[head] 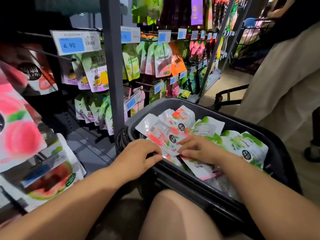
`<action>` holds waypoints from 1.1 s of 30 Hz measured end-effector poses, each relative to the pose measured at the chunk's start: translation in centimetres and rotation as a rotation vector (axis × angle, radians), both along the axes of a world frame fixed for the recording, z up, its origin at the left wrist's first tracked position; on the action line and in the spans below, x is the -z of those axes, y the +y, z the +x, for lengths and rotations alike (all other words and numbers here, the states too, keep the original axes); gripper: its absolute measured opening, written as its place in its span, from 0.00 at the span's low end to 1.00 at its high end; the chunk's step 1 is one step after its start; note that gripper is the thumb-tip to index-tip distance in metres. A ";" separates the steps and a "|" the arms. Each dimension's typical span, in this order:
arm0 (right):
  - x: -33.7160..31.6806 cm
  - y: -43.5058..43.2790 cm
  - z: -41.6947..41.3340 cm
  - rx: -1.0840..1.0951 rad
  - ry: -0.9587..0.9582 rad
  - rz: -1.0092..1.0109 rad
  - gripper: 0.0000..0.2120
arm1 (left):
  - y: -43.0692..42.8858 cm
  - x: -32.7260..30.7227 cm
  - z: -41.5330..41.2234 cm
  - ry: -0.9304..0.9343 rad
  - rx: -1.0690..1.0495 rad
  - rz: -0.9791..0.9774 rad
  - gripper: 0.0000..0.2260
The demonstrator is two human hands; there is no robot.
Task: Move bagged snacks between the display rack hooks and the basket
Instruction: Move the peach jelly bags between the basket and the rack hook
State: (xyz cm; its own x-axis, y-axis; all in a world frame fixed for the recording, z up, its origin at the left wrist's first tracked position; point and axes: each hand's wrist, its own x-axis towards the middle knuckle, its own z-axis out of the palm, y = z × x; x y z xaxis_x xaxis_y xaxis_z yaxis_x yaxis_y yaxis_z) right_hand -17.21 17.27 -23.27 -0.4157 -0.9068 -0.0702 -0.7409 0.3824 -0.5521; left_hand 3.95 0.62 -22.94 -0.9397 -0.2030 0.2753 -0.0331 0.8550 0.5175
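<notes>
A dark basket (204, 110) stands on the floor in front of me, full of bagged snacks. Several are red and white bags (161, 132) at its left and middle; green and white bags (242, 144) lie at its right. My left hand (138, 156) is at the basket's near rim, fingers curled on the bottom edge of a red and white bag. My right hand (197, 148) pinches the same bag from the right. The display rack (112, 70) rises to the left, with bags hanging on its hooks.
Blue price tags (71, 45) hang along the rack's rails. Large peach and watermelon bags (22, 135) hang close at the left edge. Another person in beige trousers (277, 80) stands at the right with a wire cart (249, 42). My bare knee (173, 213) is below the basket.
</notes>
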 end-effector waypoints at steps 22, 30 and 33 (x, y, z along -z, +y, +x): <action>-7.8 -2.0 6.1 0.072 0.092 -0.824 0.11 | 0.3 0.1 0.7 0.150 -0.200 0.212 0.21; -12.2 -4.7 8.2 -0.143 0.183 -0.803 0.07 | 0.5 -1.8 1.2 0.175 -0.171 0.419 0.36; -13.7 -5.8 8.8 -0.170 0.211 -0.819 0.05 | 0.4 -2.6 1.5 0.206 -0.186 0.509 0.35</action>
State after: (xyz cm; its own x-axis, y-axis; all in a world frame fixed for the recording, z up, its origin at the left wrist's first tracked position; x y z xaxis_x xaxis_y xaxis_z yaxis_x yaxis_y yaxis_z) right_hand -8.46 11.43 -9.59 -0.2007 -0.6889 0.6965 -0.8702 -0.2012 -0.4498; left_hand 5.48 0.99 -20.32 -0.8127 -0.5144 0.2735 -0.0136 0.4861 0.8738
